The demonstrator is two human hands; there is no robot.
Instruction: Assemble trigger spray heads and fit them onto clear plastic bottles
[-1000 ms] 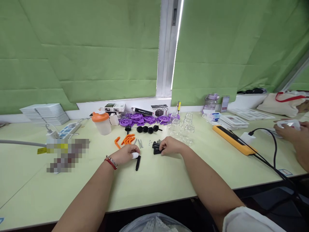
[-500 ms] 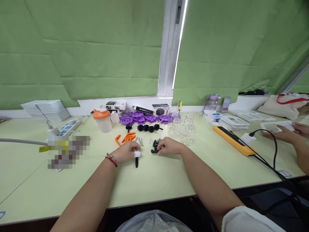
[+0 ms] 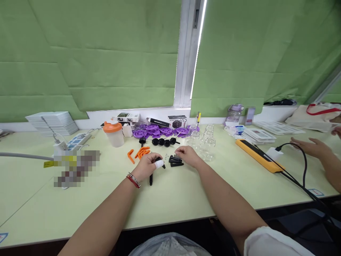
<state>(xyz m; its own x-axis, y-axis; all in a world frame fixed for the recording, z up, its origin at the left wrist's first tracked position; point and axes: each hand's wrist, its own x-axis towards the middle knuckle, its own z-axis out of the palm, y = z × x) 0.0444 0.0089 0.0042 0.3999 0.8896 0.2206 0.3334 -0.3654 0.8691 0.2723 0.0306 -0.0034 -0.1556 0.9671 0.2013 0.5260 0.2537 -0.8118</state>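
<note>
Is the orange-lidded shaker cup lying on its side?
No, the shaker cup stands upright on the table, orange lid on top.

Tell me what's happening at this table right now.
A person sits at a pale green table strewn with small parts. Their left hand, one fingertip wrapped in white, holds a small black part above a black rod lying on the table. Their right hand rests on a little pile of black pieces. Orange brackets, purple wheels and clear jars lie beyond. Another person's hand hovers at the far right.
</note>
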